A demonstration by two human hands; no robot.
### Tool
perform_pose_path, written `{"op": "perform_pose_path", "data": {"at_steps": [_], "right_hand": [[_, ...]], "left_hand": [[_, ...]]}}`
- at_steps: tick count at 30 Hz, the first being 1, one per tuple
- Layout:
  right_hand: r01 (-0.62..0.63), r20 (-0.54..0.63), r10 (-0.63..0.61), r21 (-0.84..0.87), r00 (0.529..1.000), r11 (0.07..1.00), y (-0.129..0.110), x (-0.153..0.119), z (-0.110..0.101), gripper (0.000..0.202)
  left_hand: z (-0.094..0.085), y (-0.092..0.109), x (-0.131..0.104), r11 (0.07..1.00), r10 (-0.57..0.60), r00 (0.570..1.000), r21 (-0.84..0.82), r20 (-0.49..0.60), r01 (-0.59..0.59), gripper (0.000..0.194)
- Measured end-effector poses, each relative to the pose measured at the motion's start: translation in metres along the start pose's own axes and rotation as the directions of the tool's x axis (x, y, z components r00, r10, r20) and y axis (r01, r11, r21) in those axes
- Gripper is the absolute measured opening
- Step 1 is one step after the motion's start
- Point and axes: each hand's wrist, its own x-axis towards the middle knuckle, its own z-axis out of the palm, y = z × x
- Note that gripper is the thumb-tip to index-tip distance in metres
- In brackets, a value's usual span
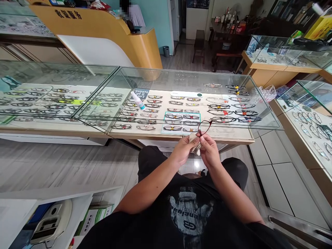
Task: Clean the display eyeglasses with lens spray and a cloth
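Observation:
Both my hands meet above my lap, at the front edge of a glass display case. Between them is a pair of dark red eyeglasses (pixel 205 128), one rim standing up beyond my fingertips. My left hand (pixel 183 149) is closed on a pale cloth (pixel 196 151), which wraps the near part of the glasses. My right hand (pixel 209 149) pinches the glasses' frame near the middle, touching the cloth. A white bottle (pixel 138 101) with a blue and pink label rests on the glass top, to the left and beyond my hands.
The glass case (pixel 181 73) holds rows of eyeglasses and spans the front. More cases (pixel 298 138) stand to the right. A yellow counter (pixel 145 48) is behind. Open shelving (pixel 85 193) with boxes and a device sits at the lower left.

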Motion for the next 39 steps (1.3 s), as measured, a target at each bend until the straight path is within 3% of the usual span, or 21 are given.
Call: {"op": "perform_pose_path", "data": {"at_steps": [7, 14, 21, 26, 31, 39], "right_hand": [[-0.003, -0.033, 0.003, -0.009, 0.999, 1.0, -0.005, 0.002, -0.001, 0.028], [0.031, -0.045, -0.031, -0.011, 0.998, 0.999, -0.011, 0.008, -0.003, 0.029], [0.009, 0.023, -0.009, -0.015, 1.0, 1.0, -0.006, 0.004, 0.002, 0.029], [0.017, -0.004, -0.017, 0.011, 1.0, 1.0, -0.008, 0.002, 0.006, 0.03], [0.041, -0.011, -0.041, -0.022, 0.999, 0.999, -0.007, 0.001, 0.007, 0.031], [0.017, -0.007, -0.017, 0.001, 1.0, 1.0, -0.012, 0.004, -0.001, 0.031]], "left_hand": [[0.003, -0.015, 0.005, 0.996, 0.048, 0.999, -0.08, -0.025, -0.05, 0.062], [-0.001, -0.008, 0.003, 0.998, -0.011, 0.996, -0.068, 0.092, 0.017, 0.058], [0.014, -0.003, 0.005, 0.989, 0.058, 0.996, -0.135, -0.071, -0.067, 0.052], [0.023, -0.003, 0.002, 0.98, 0.093, 0.99, -0.165, -0.102, -0.109, 0.052], [0.017, -0.006, 0.002, 0.989, 0.146, 0.981, -0.012, -0.13, -0.148, 0.057], [0.004, 0.005, 0.001, 0.991, 0.063, 0.997, 0.113, 0.039, -0.067, 0.056]]}}
